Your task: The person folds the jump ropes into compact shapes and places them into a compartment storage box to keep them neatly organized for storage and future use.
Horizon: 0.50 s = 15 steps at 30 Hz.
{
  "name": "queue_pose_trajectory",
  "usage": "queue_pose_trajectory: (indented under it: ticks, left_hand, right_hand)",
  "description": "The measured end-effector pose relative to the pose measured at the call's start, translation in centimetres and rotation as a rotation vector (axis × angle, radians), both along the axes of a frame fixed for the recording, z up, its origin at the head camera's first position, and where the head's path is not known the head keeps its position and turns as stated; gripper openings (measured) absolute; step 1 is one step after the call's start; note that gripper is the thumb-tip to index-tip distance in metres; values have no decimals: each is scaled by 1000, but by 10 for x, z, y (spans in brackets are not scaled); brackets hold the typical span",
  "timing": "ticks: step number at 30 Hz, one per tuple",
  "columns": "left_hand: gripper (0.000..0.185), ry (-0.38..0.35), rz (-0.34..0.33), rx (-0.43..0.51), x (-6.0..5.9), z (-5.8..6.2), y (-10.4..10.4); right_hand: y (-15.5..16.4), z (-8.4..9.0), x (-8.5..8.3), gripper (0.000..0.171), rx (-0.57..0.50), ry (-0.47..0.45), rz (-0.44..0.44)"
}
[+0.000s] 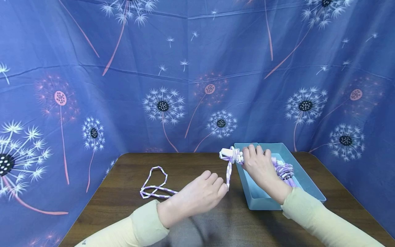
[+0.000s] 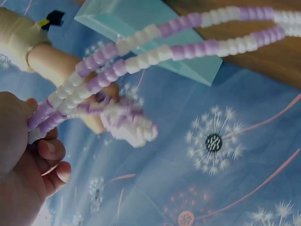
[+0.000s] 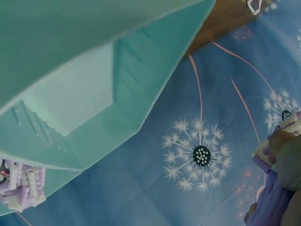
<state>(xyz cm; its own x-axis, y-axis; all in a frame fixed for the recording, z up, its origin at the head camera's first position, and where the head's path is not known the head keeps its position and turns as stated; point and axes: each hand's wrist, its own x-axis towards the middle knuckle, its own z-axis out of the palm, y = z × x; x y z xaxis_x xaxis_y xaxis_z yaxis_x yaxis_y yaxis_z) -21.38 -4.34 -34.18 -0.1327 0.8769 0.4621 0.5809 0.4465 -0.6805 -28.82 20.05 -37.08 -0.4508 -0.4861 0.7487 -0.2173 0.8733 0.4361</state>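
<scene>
A jump rope strung with purple and white beads (image 2: 188,49) runs doubled through my left hand (image 1: 202,192), which pinches it above the table. From that hand a short doubled length rises to the wound end (image 1: 236,156) of the rope, where a white handle tip (image 1: 227,152) pokes out. My right hand (image 1: 260,163) grips the wound part over the back of the teal bin (image 1: 256,202). A purple handle (image 3: 270,202) lies in its grasp in the right wrist view. Beyond that hand, coiled purple and white beads (image 1: 283,169) show over the bin.
A loose loop (image 1: 154,187) of the beaded rope lies on the brown wooden table (image 1: 123,171), left of my left hand. The bin stands at the table's right side. A blue dandelion-print cloth (image 1: 185,51) hangs behind and at both sides.
</scene>
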Motion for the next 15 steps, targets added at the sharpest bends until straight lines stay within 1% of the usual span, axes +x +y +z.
queue_pose_trajectory:
  ticks: [2, 4, 9, 10, 15]
  left_hand:
    - [23, 6, 1, -10, 0, 6, 0]
    - [23, 34, 1, -22, -1, 11, 0]
    - [21, 87, -20, -35, -3, 23, 0]
    - [21, 84, -23, -36, -4, 25, 0]
    - [19, 59, -24, -45, -9, 33, -2]
  right_hand:
    - [1, -2, 0, 60, 31, 4, 7]
    - [1, -4, 1, 56, 53, -4, 24]
    - [-1, -8, 3, 20, 114, -6, 98]
    - [-2, -8, 3, 17, 127, -1, 117]
    - [-6, -13, 7, 30, 212, 50, 223]
